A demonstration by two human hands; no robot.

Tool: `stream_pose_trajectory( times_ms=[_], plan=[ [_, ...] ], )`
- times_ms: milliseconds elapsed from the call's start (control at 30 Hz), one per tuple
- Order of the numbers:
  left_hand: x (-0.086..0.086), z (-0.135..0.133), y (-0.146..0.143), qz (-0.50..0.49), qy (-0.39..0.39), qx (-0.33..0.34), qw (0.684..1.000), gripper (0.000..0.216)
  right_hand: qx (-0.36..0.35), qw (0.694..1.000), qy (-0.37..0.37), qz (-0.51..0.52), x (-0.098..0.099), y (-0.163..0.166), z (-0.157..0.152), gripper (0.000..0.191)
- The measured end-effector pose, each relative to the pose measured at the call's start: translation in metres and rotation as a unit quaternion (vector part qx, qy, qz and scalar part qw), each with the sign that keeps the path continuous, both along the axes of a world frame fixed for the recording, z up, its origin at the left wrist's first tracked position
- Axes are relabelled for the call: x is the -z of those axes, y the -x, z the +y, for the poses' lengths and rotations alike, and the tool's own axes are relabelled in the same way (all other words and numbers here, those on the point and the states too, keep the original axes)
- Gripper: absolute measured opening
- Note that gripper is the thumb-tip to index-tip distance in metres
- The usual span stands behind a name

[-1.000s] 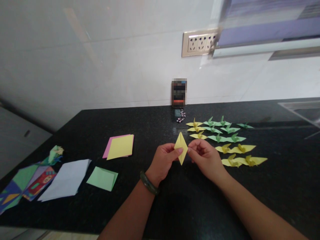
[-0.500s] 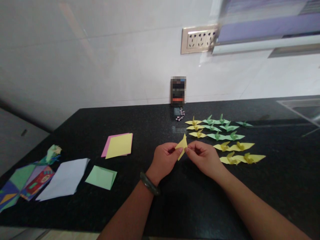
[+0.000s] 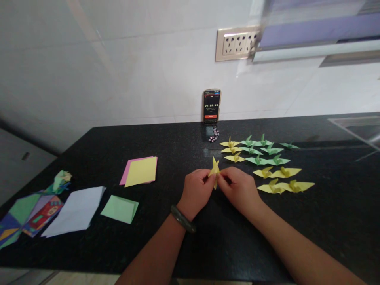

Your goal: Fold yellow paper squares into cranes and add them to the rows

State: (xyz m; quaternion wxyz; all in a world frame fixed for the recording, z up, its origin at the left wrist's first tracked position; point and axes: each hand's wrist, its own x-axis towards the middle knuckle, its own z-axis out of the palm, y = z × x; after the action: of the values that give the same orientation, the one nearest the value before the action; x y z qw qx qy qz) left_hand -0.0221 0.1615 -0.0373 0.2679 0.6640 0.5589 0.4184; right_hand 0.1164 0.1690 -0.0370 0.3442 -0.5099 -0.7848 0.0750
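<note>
Between my two hands is a small folded piece of yellow origami paper (image 3: pixel 215 168), with narrow points sticking up and one pointing down. My left hand (image 3: pixel 198 189) pinches it from the left, thumb and fingers closed. From the other side my right hand (image 3: pixel 237 186) grips it, fingers curled in. The fingertips cover the middle of the folds. To the right of my hands stand rows of folded paper cranes, yellow ones (image 3: pixel 285 172) nearer and green ones (image 3: pixel 258 160) farther back.
Left of my hands lie yellow and pink paper squares (image 3: pixel 141 172), a folded green sheet (image 3: pixel 120 209), white sheets (image 3: pixel 75 211) and colourful paper pieces (image 3: pixel 29 208). A phone (image 3: pixel 211 106) showing a timer leans on the wall, its beaded strap (image 3: pixel 214 135) below. A sink (image 3: pixel 362 128) lies far right.
The yellow paper has turned from a flat triangular shape to one with separate narrow points showing. Both hands stay close together, with the left hand's fingers curled further round it.
</note>
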Motion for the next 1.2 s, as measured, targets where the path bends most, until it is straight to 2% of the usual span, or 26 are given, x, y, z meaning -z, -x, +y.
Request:
stream_pose_trajectory(
  times_ms=[133, 267, 467, 667, 833, 1033, 1200],
  plan=[
    [-0.0007, 0.002, 0.0009, -0.138, 0.09, 0.001, 0.986, 0.023, 0.001, 0.995, 0.032, 0.096, -0.0017, -0.0014, -0.0035, 0.015],
    [-0.0033, 0.0019, -0.0019, -0.229, 0.141, 0.018, 0.963, 0.019, 0.007, 0.993, 0.038, 0.11, -0.0007, -0.0024, -0.0047, 0.013],
    [-0.0007, -0.0008, -0.0084, -0.222, 0.121, -0.019, 0.967, 0.016, 0.015, 0.997, -0.001, 0.074, 0.0013, 0.0015, -0.0058, 0.015],
    [-0.0019, 0.0016, -0.0055, -0.342, 0.188, -0.007, 0.921, 0.019, -0.052, 0.996, -0.035, 0.07, -0.0005, 0.0013, -0.0051, 0.02],
    [-0.0084, 0.0016, -0.0023, -0.389, 0.227, 0.008, 0.893, 0.02, -0.08, 0.995, -0.045, 0.049, 0.0007, -0.0033, -0.0022, 0.025],
    [-0.0042, 0.0023, -0.0028, -0.388, 0.207, -0.002, 0.898, 0.022, -0.074, 0.996, -0.04, -0.02, 0.005, -0.0014, -0.0041, 0.029],
    [-0.0014, 0.0026, -0.0037, -0.366, 0.181, -0.005, 0.913, 0.023, -0.067, 0.997, -0.034, -0.027, 0.0078, 0.0021, -0.0065, 0.03]
  ],
)
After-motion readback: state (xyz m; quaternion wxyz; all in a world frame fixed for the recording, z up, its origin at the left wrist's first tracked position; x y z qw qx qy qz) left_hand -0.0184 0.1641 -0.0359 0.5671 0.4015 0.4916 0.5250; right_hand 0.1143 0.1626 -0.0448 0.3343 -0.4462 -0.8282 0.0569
